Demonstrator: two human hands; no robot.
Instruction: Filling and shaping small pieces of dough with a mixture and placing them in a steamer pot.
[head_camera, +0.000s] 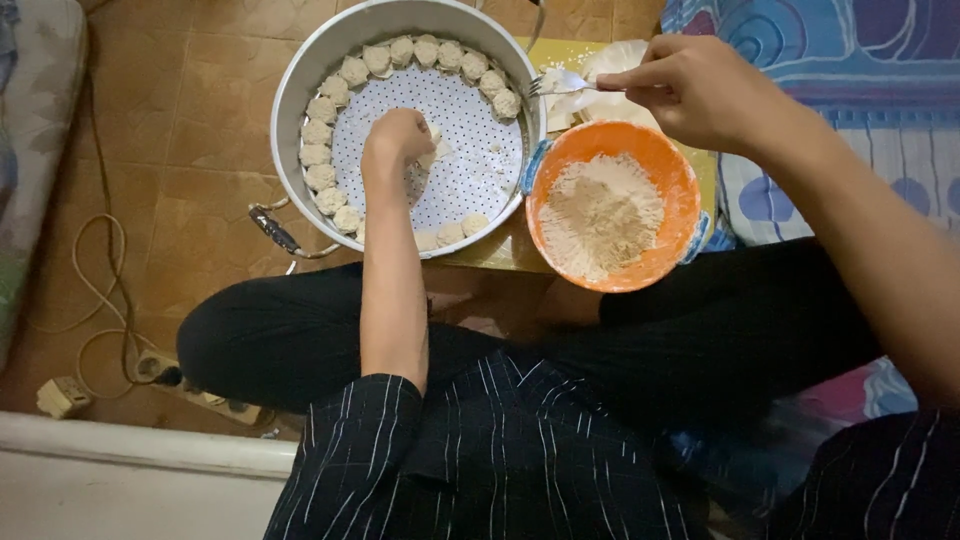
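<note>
Item 1, L hand (397, 137): fingers bunched together, pinched on a dumpling (432, 147), reaching down into the steamer pot (300, 70). Dumpling sat at fingertips, just over the perforated tray (470, 150), near tray centre, apart from the ring of other pieces. Look: small, pale dough, mostly hidden by fingers.

Item 2, R hand (700, 90): closed on a fork (560, 85), tines pointing left, w/ tips near pot's right rim.

Item 3, dumplings (340, 80): pale, round, pleated tops, lined in a row along tray edge, touching one another.

Item 4, orange bowl (680, 180): just beside pot on its right, holding beige filling (600, 215), below fork hand.

Item 5, power strip (190, 390): on tile floor, near person's left knee.
</note>
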